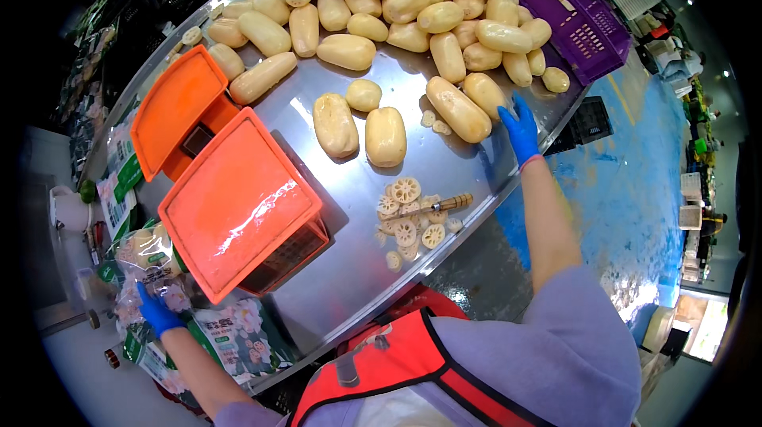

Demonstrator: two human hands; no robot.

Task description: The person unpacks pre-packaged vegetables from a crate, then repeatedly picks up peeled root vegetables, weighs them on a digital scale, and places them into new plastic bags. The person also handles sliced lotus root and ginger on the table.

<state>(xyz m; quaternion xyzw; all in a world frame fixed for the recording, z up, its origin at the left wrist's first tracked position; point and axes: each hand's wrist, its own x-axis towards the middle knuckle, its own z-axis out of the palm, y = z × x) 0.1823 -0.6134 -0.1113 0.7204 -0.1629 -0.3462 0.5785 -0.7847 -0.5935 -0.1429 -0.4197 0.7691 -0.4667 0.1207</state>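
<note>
On the right, my right hand [521, 130] in a blue glove has its fingers spread, with the fingertips at the lower end of a peeled lotus root segment [483, 95]. A longer lotus root segment [458, 110] lies beside that one. My left hand [158, 311], also gloved in blue, is at the lower left on printed plastic bags [169, 293]; whether it grips one cannot be told. A knife with a wooden handle [453, 202] rests on a pile of lotus root slices [406, 190] near the table edge. Several segments lie mid-table, one of them a thick segment [386, 137].
Many lotus root segments [346, 52] are heaped along the far side of the metal table [324, 201]. A purple plastic crate [586, 34] stands at the far right. Two orange plastic containers [241, 201] [178, 108] stand at the left. More printed bags [238, 332] lie at the near left.
</note>
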